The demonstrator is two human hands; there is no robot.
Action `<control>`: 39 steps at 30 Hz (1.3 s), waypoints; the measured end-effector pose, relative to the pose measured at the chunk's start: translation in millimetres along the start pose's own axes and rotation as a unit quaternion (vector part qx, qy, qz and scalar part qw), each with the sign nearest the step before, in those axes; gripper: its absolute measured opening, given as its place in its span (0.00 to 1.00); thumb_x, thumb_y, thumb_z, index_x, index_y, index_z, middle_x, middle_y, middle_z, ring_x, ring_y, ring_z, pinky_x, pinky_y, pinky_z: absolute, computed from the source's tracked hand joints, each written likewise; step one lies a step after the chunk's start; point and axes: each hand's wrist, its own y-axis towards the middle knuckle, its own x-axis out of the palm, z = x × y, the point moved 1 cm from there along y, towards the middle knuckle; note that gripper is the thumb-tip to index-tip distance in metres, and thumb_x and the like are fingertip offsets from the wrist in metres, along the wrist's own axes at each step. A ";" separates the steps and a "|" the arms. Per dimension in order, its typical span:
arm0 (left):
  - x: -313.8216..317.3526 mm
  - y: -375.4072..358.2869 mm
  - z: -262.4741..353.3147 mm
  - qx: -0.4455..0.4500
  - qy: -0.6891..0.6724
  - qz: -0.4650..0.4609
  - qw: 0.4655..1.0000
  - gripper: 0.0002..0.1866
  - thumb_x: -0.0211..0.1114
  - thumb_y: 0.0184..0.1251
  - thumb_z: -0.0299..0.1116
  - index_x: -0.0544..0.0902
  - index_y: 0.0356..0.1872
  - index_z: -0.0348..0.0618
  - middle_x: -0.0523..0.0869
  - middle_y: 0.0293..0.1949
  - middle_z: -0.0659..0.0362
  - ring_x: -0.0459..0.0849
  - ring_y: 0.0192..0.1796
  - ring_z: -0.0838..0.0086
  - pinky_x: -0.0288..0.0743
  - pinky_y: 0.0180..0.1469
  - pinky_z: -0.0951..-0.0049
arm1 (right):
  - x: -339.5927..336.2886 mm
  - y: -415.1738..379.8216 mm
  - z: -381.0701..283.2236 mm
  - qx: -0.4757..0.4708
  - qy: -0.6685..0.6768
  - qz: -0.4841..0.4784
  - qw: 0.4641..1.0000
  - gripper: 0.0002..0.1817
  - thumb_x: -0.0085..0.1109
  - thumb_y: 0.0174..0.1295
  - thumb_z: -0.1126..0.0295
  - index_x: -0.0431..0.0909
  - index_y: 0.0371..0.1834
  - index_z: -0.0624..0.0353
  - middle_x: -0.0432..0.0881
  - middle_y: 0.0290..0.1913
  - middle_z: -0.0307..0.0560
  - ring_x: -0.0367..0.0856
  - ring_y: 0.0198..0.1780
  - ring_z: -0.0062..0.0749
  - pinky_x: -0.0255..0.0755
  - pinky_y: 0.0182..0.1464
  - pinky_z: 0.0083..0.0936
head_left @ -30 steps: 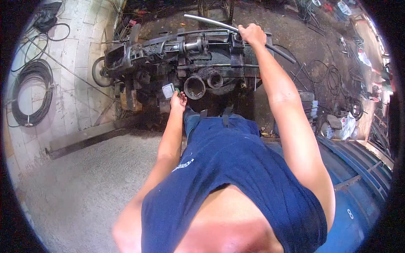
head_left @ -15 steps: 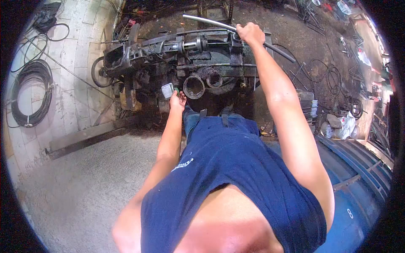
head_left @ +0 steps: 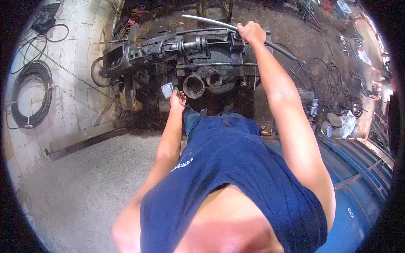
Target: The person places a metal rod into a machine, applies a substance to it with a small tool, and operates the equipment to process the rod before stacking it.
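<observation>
A long metal bar (head_left: 211, 21) slants across the far side of the machine (head_left: 168, 46), its left part shiny and its right part darker. My right hand (head_left: 252, 33) is closed around the bar near its middle, arm stretched forward. Low on the machine's near side is a small pale square box (head_left: 167, 90), with a bit of green at its right edge. Beside that box is my left hand (head_left: 178, 99), palm partly up, fingers loosely curled and apart. Its thumb side is at the box's edge; whether it touches is too small to tell. Two round openings, a larger ring (head_left: 194, 86) and a smaller ring (head_left: 214, 79), sit just right of it.
A coil of black cable (head_left: 31, 93) hangs on the white wall at left. A stack of metal pieces (head_left: 310, 105) and a white bag (head_left: 346, 125) lie on the right. A blue metal panel (head_left: 350, 185) stands at lower right. Wires and scrap litter the dark floor (head_left: 291, 29).
</observation>
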 end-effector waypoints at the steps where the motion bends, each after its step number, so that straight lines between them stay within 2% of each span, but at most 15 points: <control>1: 0.6 -0.1 0.0 0.004 -0.006 -0.007 1.000 0.10 0.57 0.74 0.42 0.76 0.44 0.49 0.83 0.33 0.62 0.81 0.33 0.74 0.78 0.34 0.68 | 0.2 1.7 2.4 0.000 -0.001 0.008 1.000 0.31 0.52 0.58 0.42 0.86 0.44 0.61 0.85 0.47 0.61 0.85 0.51 0.52 0.77 0.53 0.41; 20: 0.8 -4.9 -1.6 -0.005 -0.022 -0.019 1.000 0.10 0.57 0.74 0.43 0.76 0.41 0.48 0.82 0.32 0.63 0.81 0.33 0.74 0.77 0.36 0.69 | 0.2 0.0 3.5 0.006 -0.001 0.016 1.000 0.30 0.50 0.58 0.44 0.86 0.44 0.60 0.86 0.47 0.60 0.85 0.51 0.53 0.77 0.53 0.41; 23: 7.4 -18.2 0.7 0.020 -0.013 -0.014 1.000 0.10 0.57 0.74 0.43 0.76 0.40 0.48 0.82 0.32 0.63 0.81 0.34 0.74 0.77 0.36 0.69 | 0.4 1.1 3.1 -0.004 -0.003 0.019 1.000 0.30 0.50 0.58 0.44 0.86 0.44 0.61 0.85 0.47 0.60 0.85 0.51 0.53 0.77 0.53 0.41; 30: 6.2 -16.1 -0.2 0.017 -0.007 0.011 1.000 0.09 0.57 0.74 0.43 0.76 0.41 0.50 0.82 0.32 0.64 0.81 0.34 0.75 0.77 0.36 0.69 | 3.8 5.9 8.0 0.015 -0.001 0.008 1.000 0.31 0.49 0.58 0.43 0.86 0.44 0.60 0.85 0.47 0.60 0.84 0.51 0.53 0.77 0.53 0.42; 32: 0.7 -6.3 -1.0 0.002 -0.004 -0.016 1.000 0.09 0.57 0.74 0.43 0.76 0.42 0.51 0.82 0.33 0.64 0.81 0.34 0.75 0.77 0.36 0.69 | 0.1 3.2 4.6 0.013 -0.005 0.006 1.000 0.31 0.49 0.58 0.43 0.86 0.44 0.60 0.85 0.48 0.60 0.84 0.51 0.53 0.77 0.53 0.42; 39: 2.1 -7.6 0.1 0.001 0.004 -0.007 1.000 0.08 0.57 0.74 0.43 0.76 0.42 0.51 0.82 0.33 0.64 0.81 0.34 0.75 0.77 0.36 0.69 | -0.1 5.6 10.9 0.012 -0.006 0.015 1.000 0.31 0.48 0.58 0.43 0.86 0.44 0.60 0.85 0.48 0.61 0.84 0.51 0.52 0.77 0.53 0.42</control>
